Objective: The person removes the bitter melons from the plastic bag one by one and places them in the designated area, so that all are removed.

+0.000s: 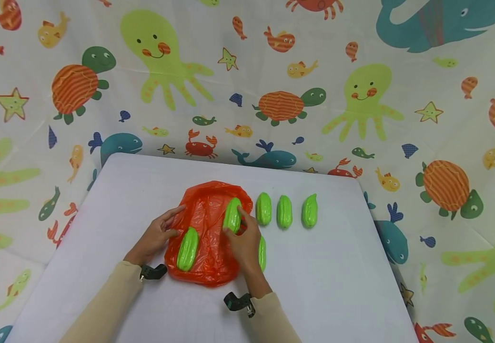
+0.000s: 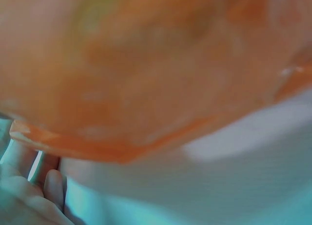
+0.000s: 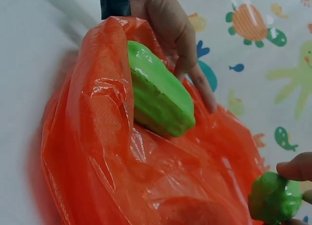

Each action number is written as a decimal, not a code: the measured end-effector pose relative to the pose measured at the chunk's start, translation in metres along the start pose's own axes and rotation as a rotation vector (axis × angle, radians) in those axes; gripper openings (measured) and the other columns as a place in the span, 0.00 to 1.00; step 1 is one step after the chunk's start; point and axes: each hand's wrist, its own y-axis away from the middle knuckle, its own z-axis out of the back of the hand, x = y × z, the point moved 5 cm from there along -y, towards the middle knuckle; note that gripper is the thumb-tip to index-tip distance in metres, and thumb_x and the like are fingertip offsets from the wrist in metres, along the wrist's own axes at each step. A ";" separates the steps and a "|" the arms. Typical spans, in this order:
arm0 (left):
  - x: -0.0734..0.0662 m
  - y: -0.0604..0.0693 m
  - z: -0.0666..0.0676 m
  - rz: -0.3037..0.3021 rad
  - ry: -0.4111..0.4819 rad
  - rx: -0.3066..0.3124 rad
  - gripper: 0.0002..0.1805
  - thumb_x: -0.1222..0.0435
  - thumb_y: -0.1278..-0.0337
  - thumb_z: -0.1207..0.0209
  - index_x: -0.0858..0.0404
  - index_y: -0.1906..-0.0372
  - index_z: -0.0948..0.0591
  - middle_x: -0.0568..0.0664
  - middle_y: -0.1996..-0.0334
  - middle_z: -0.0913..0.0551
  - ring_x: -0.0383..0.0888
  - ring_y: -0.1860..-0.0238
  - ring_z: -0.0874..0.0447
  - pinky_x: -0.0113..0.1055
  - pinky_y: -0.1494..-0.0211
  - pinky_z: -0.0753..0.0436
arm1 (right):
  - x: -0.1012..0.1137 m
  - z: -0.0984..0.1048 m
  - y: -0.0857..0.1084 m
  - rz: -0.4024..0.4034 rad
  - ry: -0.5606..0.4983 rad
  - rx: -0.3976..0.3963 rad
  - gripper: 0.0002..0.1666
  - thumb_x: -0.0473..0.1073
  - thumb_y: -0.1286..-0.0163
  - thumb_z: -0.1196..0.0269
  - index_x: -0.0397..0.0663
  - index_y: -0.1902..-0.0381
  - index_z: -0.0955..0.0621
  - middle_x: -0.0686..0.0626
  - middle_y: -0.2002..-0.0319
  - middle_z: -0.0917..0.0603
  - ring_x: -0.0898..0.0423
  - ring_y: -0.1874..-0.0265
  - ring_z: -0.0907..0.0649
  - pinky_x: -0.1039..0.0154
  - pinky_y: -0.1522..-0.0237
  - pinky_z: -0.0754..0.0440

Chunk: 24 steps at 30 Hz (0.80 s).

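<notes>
A red plastic bag lies spread with its mouth open, one glossy, ridged green gourd lying inside at the left. My left hand holds the bag's left rim; in the left wrist view its fingers meet the rim at the lower left. Over the bag's right side, my right hand grips a second green gourd between thumb and fingers. That gourd shows end-on in the right wrist view, beside the bag. The right hand's palm is hidden there.
Three more green gourds stand in a row right of the bag: the near one, the middle one and the far one. Another gourd is partly hidden behind the right wrist. A sea-animal curtain hangs behind the white table.
</notes>
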 end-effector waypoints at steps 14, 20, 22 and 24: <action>0.004 -0.001 0.000 -0.006 0.005 0.006 0.41 0.74 0.29 0.43 0.48 0.16 0.38 0.55 0.15 0.41 0.62 0.20 0.36 0.25 0.38 0.17 | -0.010 0.023 0.003 0.013 -0.002 -0.038 0.42 0.37 0.34 0.25 0.61 0.24 0.24 0.45 0.33 0.21 0.45 0.40 0.17 0.50 0.40 0.12; 0.004 -0.001 -0.001 -0.004 -0.003 0.005 0.41 0.74 0.29 0.42 0.48 0.16 0.38 0.56 0.15 0.41 0.63 0.20 0.36 0.25 0.38 0.17 | -0.015 0.034 0.006 -0.011 -0.009 -0.056 0.43 0.36 0.34 0.26 0.62 0.24 0.25 0.46 0.34 0.21 0.46 0.39 0.17 0.49 0.39 0.12; 0.005 -0.002 0.000 -0.001 -0.008 0.001 0.41 0.73 0.29 0.42 0.47 0.16 0.37 0.56 0.15 0.41 0.63 0.20 0.36 0.25 0.38 0.17 | -0.016 0.039 0.006 -0.019 -0.020 -0.061 0.43 0.36 0.34 0.26 0.62 0.24 0.25 0.46 0.33 0.21 0.45 0.37 0.18 0.48 0.37 0.13; 0.006 -0.002 0.000 0.003 -0.011 -0.003 0.41 0.73 0.29 0.42 0.47 0.16 0.37 0.56 0.16 0.40 0.62 0.21 0.35 0.25 0.39 0.17 | -0.018 0.043 0.007 -0.026 -0.018 -0.062 0.43 0.37 0.34 0.25 0.63 0.24 0.25 0.46 0.32 0.22 0.45 0.36 0.18 0.47 0.36 0.14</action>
